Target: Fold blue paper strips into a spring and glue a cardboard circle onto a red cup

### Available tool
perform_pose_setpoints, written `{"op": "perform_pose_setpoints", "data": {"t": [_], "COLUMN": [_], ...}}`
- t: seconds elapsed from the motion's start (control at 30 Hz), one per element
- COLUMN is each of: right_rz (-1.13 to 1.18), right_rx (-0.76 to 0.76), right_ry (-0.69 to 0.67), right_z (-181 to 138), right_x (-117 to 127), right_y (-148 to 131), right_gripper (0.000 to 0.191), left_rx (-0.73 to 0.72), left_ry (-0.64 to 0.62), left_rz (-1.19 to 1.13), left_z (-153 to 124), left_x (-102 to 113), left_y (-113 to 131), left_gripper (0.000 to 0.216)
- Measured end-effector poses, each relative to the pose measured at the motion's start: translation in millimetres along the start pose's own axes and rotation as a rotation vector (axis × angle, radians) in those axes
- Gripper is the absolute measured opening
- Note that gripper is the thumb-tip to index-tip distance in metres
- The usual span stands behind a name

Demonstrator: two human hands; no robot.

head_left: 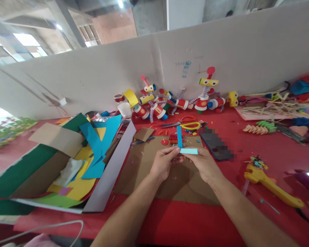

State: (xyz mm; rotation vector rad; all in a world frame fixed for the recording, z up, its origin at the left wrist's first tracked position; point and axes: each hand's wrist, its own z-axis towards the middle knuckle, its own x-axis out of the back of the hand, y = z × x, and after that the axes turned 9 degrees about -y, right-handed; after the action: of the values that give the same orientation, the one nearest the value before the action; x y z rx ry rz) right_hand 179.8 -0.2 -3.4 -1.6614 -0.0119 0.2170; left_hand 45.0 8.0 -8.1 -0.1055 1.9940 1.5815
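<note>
My left hand (164,162) and my right hand (203,164) meet over a brown cardboard sheet (144,171) on the red table. Both pinch crossed paper strips: a light blue strip (189,151) lying sideways and a darker blue strip (179,136) pointing away from me. The fingers of both hands are closed on this paper. Just beyond the strips lie a small red-and-orange folded paper spring (173,139) and a red paper circle (164,142).
An open box (110,175) of coloured paper sheets sits at the left. A dark phone (216,145) lies right of my hands, a yellow glue gun (270,183) farther right. Scissors (187,125) and paper-cup robot figures (204,99) stand along the white partition.
</note>
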Motion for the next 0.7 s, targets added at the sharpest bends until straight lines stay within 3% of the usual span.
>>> {"op": "perform_pose_setpoints", "data": {"t": [0.13, 0.3, 0.5, 0.7], "right_rz": [-0.110, -0.076, -0.086, -0.115], "right_rx": [0.043, 0.046, 0.019, 0.067], "right_ry": [-0.026, -0.107, -0.010, -0.009], "right_z": [-0.6, -0.7, 0.1, 1.1], "right_x": [0.6, -2.3, -4.5, -1.7], "right_y": [-1.4, 0.7, 2.8, 5.5], "right_gripper": [0.017, 0.027, 0.028, 0.027], "left_rx": [-0.032, -0.126, -0.164, -0.148], "left_ry": [0.047, 0.140, 0.098, 0.084], "left_rz": [-0.005, 0.007, -0.037, -0.071], "left_z": [1.2, 2.7, 2.1, -0.6], "left_x": [-0.3, -1.9, -5.9, -7.1], "left_y": [-1.6, -5.2, -7.8, -6.0], "left_gripper": [0.027, 0.023, 0.017, 0.018]}}
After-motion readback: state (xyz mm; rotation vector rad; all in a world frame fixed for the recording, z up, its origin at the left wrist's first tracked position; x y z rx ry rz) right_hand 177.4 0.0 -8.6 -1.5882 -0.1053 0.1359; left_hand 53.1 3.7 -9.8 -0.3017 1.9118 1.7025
